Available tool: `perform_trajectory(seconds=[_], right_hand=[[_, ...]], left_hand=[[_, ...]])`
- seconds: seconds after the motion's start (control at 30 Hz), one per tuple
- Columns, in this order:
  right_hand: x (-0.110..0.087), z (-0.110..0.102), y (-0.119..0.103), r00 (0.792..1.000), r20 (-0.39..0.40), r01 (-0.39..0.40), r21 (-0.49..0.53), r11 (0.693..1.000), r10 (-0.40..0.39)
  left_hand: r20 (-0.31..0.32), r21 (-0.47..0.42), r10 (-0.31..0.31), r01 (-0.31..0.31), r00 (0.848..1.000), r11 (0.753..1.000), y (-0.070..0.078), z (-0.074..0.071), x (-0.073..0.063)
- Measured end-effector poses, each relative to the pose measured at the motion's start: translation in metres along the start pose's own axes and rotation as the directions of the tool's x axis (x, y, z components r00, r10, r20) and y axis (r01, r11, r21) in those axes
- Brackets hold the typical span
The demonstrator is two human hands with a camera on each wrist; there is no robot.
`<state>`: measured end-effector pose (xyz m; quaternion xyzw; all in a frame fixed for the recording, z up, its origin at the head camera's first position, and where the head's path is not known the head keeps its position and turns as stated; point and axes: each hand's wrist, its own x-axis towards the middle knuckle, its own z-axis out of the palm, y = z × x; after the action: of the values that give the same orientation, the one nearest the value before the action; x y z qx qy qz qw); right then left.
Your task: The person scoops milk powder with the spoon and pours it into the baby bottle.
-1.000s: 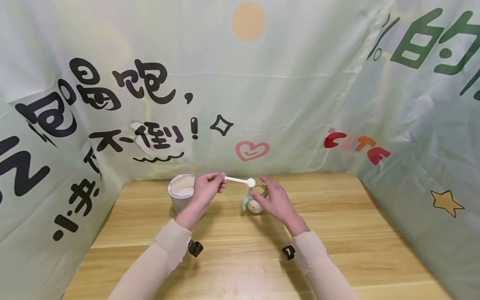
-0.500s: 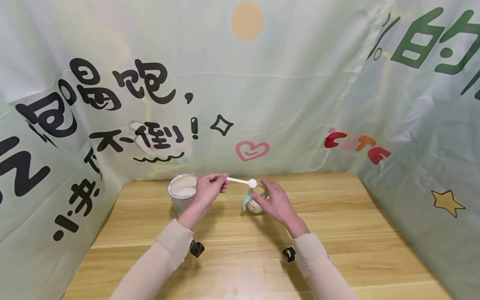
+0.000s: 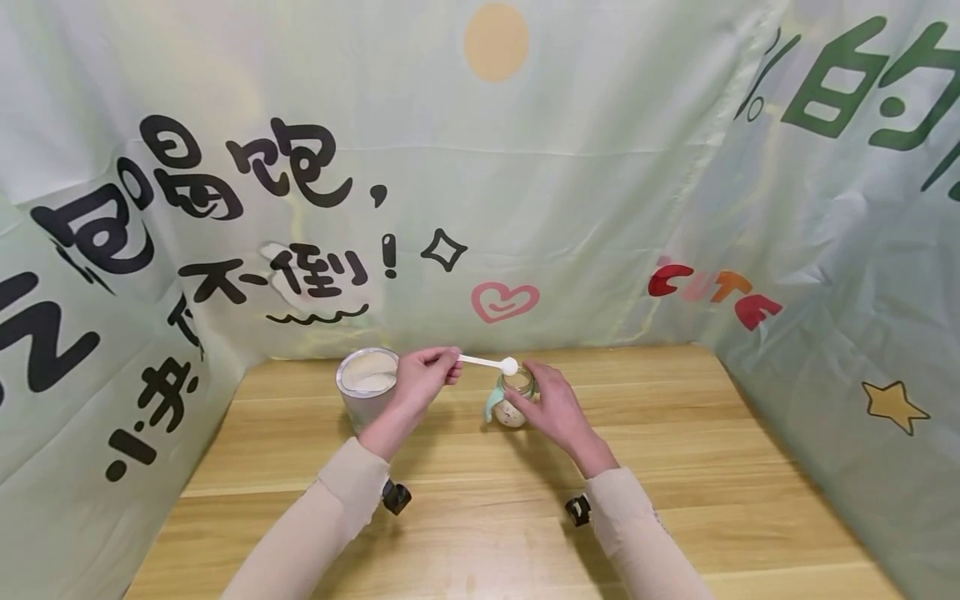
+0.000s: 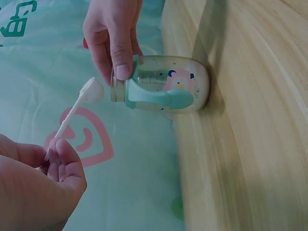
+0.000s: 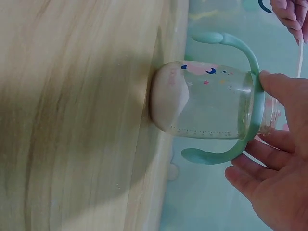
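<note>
A clear baby bottle [image 5: 211, 101] with a mint-green two-handled collar stands uncapped on the table, white powder heaped in its bottom. My right hand [image 3: 551, 404] holds it round the neck, thumb on one side and fingers on the other. Between thumb and fingers, my left hand [image 3: 423, 383] pinches the handle end of a white measuring scoop [image 4: 91, 90]. The scoop's bowl, heaped with powder, is level and close to the bottle's open mouth. Left of my left hand, an open can [image 3: 360, 408] of pale powder is partly covered by that hand in the head view.
The wooden table [image 3: 480, 533] ends at a printed fabric backdrop [image 3: 600, 208] behind the can and bottle. More fabric hangs at the left and right sides. Small black wrist cameras [image 3: 396, 497] hang under both forearms.
My left hand has shifted slightly right with the scoop, bringing its bowl nearer the bottle's mouth. The right hand has settled a little closer round the bottle neck.
</note>
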<state>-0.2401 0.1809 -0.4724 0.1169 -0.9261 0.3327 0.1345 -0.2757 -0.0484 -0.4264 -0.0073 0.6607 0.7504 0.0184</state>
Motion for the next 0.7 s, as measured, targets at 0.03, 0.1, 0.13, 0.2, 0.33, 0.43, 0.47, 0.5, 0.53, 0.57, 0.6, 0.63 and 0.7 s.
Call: perform_trajectory(seconds=[0.03, 0.1, 0.13, 0.2, 0.33, 0.43, 0.47, 0.5, 0.53, 0.57, 0.6, 0.63, 0.7], right_hand=[[-0.0001, 0.0002, 0.0001, 1.0, -0.001, 0.0, -0.003, 1.0, 0.0], [-0.0004, 0.0003, 0.0002, 1.0, -0.003, -0.002, -0.007, 1.0, 0.002], [-0.0004, 0.0004, 0.0001, 1.0, -0.003, -0.002, -0.009, 1.0, 0.002], [-0.0004, 0.0006, 0.0, 1.0, -0.003, -0.005, -0.011, 1.0, 0.005], [-0.0006, 0.0012, 0.0004, 1.0, -0.008, -0.002, -0.011, 1.0, 0.002], [-0.0005, 0.0017, 0.0008, 1.0, -0.02, 0.014, -0.006, 1.0, -0.014], [-0.0004, 0.0018, 0.0008, 1.0, -0.022, 0.018, -0.004, 1.0, -0.018], [-0.0002, 0.0019, 0.0009, 0.999, -0.026, 0.023, -0.002, 1.0, -0.023], [-0.0002, 0.0021, 0.0012, 0.999, -0.03, 0.027, -0.002, 1.0, -0.027], [-0.0002, 0.0021, 0.0015, 0.999, -0.032, 0.029, 0.0, 1.0, -0.029], [-0.0001, 0.0022, 0.0018, 0.999, -0.035, 0.03, 0.0, 1.0, -0.03], [-0.0002, 0.0022, 0.0019, 0.999, -0.037, 0.031, 0.0, 1.0, -0.031], [-0.0004, 0.0025, 0.0025, 0.999, -0.043, 0.031, -0.002, 1.0, -0.031]], left_hand=[[0.003, -0.001, -0.001, 0.001, 1.0, 1.0, -0.0005, 0.0002, 0.0001], [0.006, -0.001, -0.003, 0.003, 1.0, 1.0, -0.001, 0.0006, 0.0002], [0.007, -0.002, -0.003, 0.003, 1.0, 1.0, -0.0014, 0.0007, 0.0002], [0.011, -0.002, -0.003, 0.003, 1.0, 1.0, -0.0021, 0.0008, 0.0], [0.021, -0.001, 0.003, -0.003, 1.0, 1.0, -0.0032, 0.0015, -0.0004], [0.026, 0.005, 0.007, -0.008, 1.0, 1.0, -0.0037, 0.0025, -0.001], [0.028, 0.009, 0.008, -0.008, 1.0, 1.0, -0.0038, 0.0027, -0.0013], [0.029, 0.012, 0.006, -0.006, 1.0, 1.0, -0.0036, 0.0029, -0.0015], [0.029, 0.015, 0.005, -0.006, 1.0, 1.0, -0.0037, 0.0031, -0.0017], [0.029, 0.019, 0.006, -0.006, 1.0, 1.0, -0.0042, 0.0034, -0.0014], [0.029, 0.022, 0.006, -0.007, 1.0, 1.0, -0.0043, 0.0036, -0.0014], [0.031, 0.025, 0.008, -0.009, 1.0, 1.0, -0.0046, 0.0037, -0.0011], [0.029, 0.027, 0.013, -0.014, 0.999, 1.0, -0.0057, 0.0043, -0.0006]])
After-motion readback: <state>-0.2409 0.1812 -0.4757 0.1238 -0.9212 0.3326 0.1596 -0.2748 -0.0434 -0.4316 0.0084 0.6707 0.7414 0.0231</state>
